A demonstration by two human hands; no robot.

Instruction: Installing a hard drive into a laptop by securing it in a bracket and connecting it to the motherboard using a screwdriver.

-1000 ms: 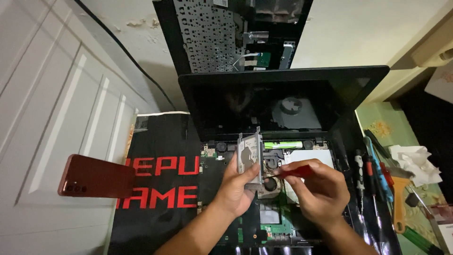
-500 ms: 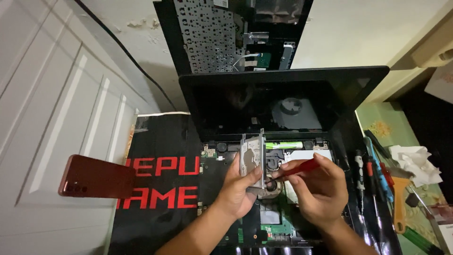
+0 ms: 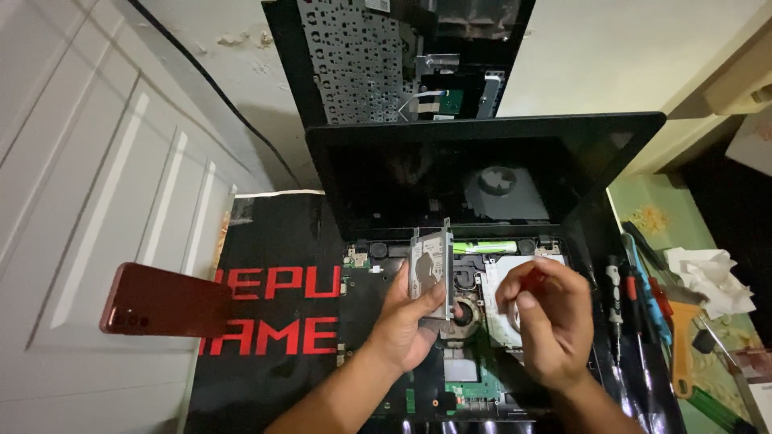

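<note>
An opened laptop [image 3: 450, 378] lies on a black mat with red letters [image 3: 273, 321], its circuit board and fan exposed, its dark screen [image 3: 474, 173] standing up behind. My left hand [image 3: 410, 321] holds a silver hard drive in a metal bracket [image 3: 430, 261] upright on its edge above the board. My right hand [image 3: 547, 317] grips a red-handled screwdriver [image 3: 532, 279], its tip hidden behind my fingers, just right of the drive.
A red phone [image 3: 165, 301] lies at the mat's left edge. Several screwdrivers and tools [image 3: 643, 297] and a crumpled white tissue [image 3: 708, 277] lie to the right. A detached keyboard panel [image 3: 378, 56] leans at the back. A white door [image 3: 80, 201] is on the left.
My right hand has drawn the screwdriver back from the drive and curled over it. The drive stays upright in my left hand.
</note>
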